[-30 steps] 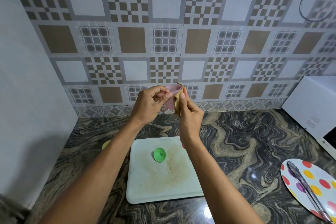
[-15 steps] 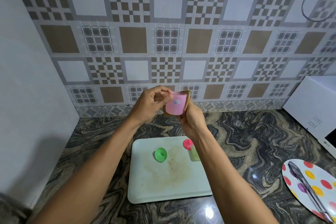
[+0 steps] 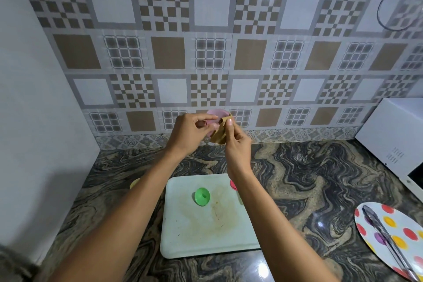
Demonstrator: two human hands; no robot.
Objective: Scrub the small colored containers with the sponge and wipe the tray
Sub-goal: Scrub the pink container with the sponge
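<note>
Both arms were bare along all their visible length; the left forearm [image 3: 128, 208] and the right forearm [image 3: 272, 220] were slim and smooth, narrowing toward the wrists; the left hand [image 3: 190, 133] and the right hand [image 3: 238, 144] were bare as well, with slender fingers; the right thumbnail [image 3: 229, 122] was short, pale and faintly glossy; a blurred grey patch [image 3: 13, 265] sat by the left arm in the lower corner, too indistinct to identify.

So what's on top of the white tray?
A green container and brownish stains sit on the tray. A pinkish-red container peeks out at its right edge, mostly covered by the right arm, so anything else under that arm is hidden.
</note>
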